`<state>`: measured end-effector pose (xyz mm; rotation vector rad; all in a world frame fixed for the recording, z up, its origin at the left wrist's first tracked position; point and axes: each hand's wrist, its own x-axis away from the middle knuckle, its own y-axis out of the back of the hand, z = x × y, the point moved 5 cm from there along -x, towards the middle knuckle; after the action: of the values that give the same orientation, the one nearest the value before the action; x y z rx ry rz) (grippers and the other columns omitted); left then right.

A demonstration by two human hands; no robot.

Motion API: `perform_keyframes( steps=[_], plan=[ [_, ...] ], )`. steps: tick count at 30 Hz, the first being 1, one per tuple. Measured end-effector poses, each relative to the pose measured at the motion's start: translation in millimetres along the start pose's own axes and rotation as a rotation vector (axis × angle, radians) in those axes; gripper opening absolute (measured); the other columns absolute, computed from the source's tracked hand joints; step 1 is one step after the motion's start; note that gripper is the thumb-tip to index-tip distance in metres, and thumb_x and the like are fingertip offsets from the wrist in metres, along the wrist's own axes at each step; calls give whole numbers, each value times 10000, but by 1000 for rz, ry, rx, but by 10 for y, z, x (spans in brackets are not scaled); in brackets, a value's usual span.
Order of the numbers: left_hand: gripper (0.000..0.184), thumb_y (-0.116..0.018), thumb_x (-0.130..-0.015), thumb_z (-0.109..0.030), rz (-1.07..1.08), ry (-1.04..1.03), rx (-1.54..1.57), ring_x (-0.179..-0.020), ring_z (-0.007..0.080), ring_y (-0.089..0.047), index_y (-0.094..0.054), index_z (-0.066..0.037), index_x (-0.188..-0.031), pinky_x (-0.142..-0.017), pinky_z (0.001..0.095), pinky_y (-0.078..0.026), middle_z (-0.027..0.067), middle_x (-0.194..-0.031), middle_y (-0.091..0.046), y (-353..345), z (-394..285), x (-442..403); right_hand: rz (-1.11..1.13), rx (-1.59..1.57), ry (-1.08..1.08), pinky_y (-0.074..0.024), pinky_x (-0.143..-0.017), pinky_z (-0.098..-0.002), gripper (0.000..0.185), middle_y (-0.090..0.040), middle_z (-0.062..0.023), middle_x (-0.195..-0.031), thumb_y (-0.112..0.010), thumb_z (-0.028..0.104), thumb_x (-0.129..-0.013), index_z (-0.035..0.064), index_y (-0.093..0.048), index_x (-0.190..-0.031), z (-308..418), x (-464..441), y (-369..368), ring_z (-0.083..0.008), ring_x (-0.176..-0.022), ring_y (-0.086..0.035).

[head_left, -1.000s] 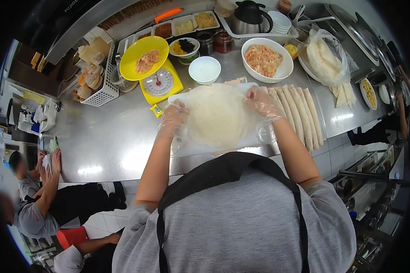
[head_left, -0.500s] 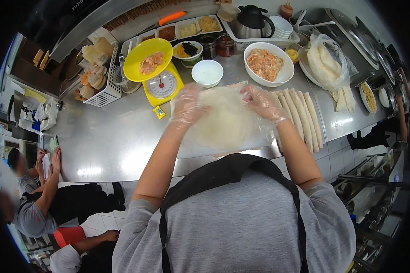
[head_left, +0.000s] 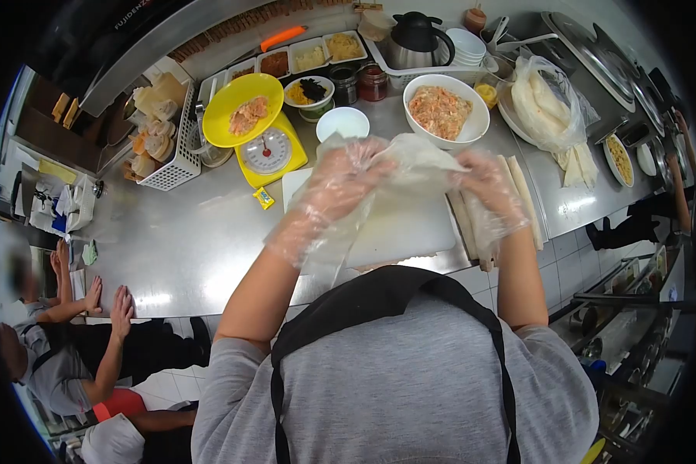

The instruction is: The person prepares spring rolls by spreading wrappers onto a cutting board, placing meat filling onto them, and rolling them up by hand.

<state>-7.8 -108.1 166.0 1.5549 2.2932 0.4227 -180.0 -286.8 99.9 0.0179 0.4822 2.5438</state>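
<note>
A thin, pale spring roll wrapper hangs raised between my two hands, partly folded along its top. My left hand, in a clear plastic glove, is closed on the wrapper's left edge. The gloved right hand pinches the opposite edge. Below lies a white cutting board with small bits along its near edge. Several long wrapped rolls are lined up to the right, partly hidden by my right hand. Beyond the wrapper are a small white bowl and a larger bowl of orange-pink filling.
A yellow kitchen scale with filling in its pan stands at the left, near a small yellow packet. A white basket of bottles is farther left. At right lies a plastic bag of wrappers. Co-workers stand at the left.
Both hands have lifted the wrapper off the board, where it lay spread flat. The right hand has moved right, over the rolls. A co-worker's hands at the left have shifted onto the table edge.
</note>
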Motion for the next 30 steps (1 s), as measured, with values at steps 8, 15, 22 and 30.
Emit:
perform_keyframes(
  steps=[8,15,22,30],
  plan=[
    [326,-663,-825,-265,-92,245,219,-810,118,-543,-578,-4,-1001,-757,272,-447,46,-862,-618,-273,924,490,122,251,46,-469,-818,-303,211,-610,-77,-931,-648,138,-798,21,-595,-966,938,-532,-189,-196,-919,-598],
    [436,-709,-736,-354,-375,368,-58,-841,246,-597,-572,-30,-993,-759,350,-467,135,-878,-621,-184,1650,666,428,568,469,-470,-752,-386,120,-606,-125,-881,-590,155,-811,53,-580,-873,258,-1092,-1352,-309,-834,-593],
    [279,-669,-773,-245,-159,594,-184,-601,155,-579,-507,-28,-706,-561,305,-465,104,-632,-563,71,1787,755,66,628,814,-442,-891,-372,413,-574,-106,-1115,-684,317,-774,72,-580,-1090,1205,-1449,-1725,-274,-1075,-525],
    [265,-641,-779,-232,-192,458,-237,-528,186,-554,-514,-24,-673,-515,337,-436,107,-600,-548,80,1846,758,546,817,368,-421,-928,-348,605,-565,-117,-1167,-730,406,-696,127,-541,-1199,1656,-2024,-2586,-267,-1095,-526]
  ],
)
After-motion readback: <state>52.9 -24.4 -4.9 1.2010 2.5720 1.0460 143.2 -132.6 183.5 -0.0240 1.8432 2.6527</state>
